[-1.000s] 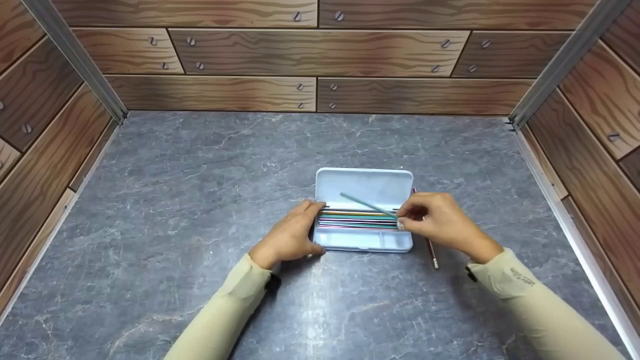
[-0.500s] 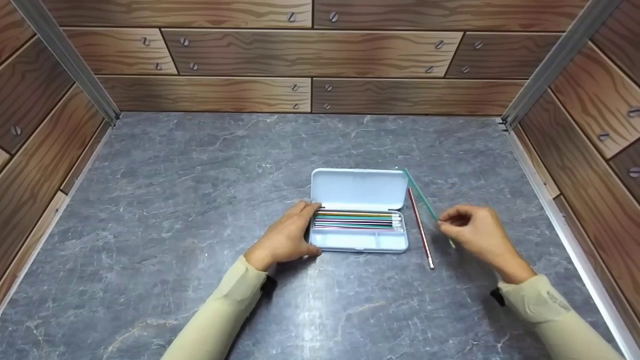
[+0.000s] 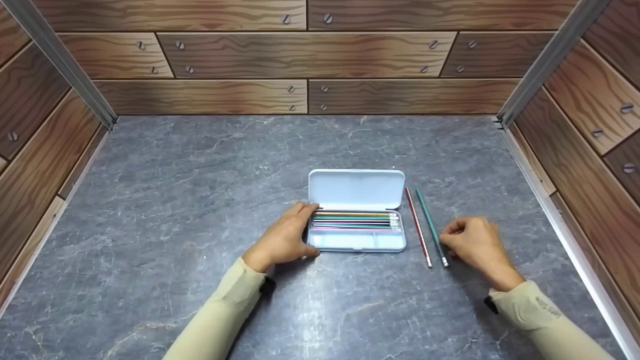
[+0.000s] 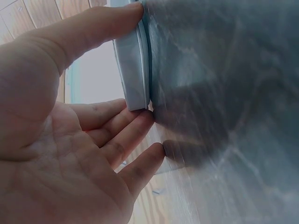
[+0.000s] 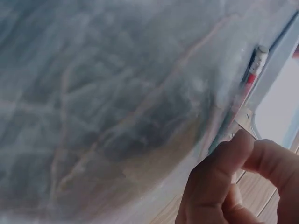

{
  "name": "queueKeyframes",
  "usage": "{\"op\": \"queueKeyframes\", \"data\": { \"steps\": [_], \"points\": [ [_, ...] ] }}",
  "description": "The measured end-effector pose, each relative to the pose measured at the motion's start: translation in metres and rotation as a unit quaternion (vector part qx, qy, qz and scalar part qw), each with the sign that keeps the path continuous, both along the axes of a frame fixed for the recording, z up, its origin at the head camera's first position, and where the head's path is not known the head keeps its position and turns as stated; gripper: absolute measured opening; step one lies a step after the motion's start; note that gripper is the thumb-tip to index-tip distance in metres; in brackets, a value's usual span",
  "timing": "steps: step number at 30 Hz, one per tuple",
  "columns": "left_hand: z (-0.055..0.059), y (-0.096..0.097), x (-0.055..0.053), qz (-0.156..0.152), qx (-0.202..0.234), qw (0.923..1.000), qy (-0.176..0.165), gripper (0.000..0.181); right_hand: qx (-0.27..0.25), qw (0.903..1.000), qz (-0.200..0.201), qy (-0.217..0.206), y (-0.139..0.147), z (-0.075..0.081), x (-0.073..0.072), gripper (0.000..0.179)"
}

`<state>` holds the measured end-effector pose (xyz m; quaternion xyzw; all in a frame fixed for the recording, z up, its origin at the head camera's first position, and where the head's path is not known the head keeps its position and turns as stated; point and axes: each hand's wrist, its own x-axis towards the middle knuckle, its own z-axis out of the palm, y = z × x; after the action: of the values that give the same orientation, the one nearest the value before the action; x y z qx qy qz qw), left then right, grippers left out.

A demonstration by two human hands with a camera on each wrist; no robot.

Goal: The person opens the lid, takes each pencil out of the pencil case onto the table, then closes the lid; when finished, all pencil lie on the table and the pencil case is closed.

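Observation:
My left hand [image 3: 282, 235] holds the left end of an open pale-blue pencil case [image 3: 387, 242], with its thumb at the near edge and its fingers at the far edge. In the left wrist view, the thumb [image 4: 107, 23] and fingertips [image 4: 147, 114] meet the case's end [image 4: 133, 70]. To the right of the case, my right hand [image 3: 475, 245] pinches a green pencil [image 3: 426, 212], which lies slanted on the grey surface. Thumb and forefinger come together at it in the right wrist view. A red pencil [image 3: 417, 227] lies between it and the case.
Several striped pencils [image 3: 350, 220] lie side by side in the case's back compartment, their white erasers to the right. The case's lid [image 3: 355, 187] stands raised at the back. Wood-patterned walls [image 3: 300, 55] enclose the marbled grey tabletop [image 3: 200, 160] at the back and both sides.
My right hand has carried the green pencil from over the case to the right and lowered it beside the red pencil. My left hand has stayed on the case.

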<state>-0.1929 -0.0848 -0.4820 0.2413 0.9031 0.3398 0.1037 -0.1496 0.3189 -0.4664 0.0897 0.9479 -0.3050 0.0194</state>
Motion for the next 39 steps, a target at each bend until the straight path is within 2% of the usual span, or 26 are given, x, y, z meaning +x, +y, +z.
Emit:
{"op": "queueKeyframes", "data": {
  "steps": [7,15,25,35,39],
  "points": [
    [0.0,0.0,0.0,-0.003,-0.005,1.0,-0.002,0.103,0.029,0.999,0.015,0.03,-0.007,-0.004,0.003,0.011],
    [0.002,0.0,-0.001,-0.001,-0.005,1.0,0.003,0.104,0.044,0.9987,0.017,0.02,-0.012,-0.002,-0.002,0.017],
    [0.0,-0.001,0.0,-0.004,-0.003,1.0,-0.002,0.104,0.015,0.9997,0.019,0.003,-0.019,-0.004,-0.004,0.019],
    [0.002,0.0,0.0,-0.001,-0.01,0.9999,-0.005,0.103,-0.012,0.9996,0.023,-0.013,-0.022,-0.001,-0.007,0.02],
    [0.002,0.0,0.0,-0.002,-0.008,1.0,-0.006,0.102,-0.008,0.9994,0.033,0.006,-0.026,0.006,-0.012,0.022]
  ]
}}
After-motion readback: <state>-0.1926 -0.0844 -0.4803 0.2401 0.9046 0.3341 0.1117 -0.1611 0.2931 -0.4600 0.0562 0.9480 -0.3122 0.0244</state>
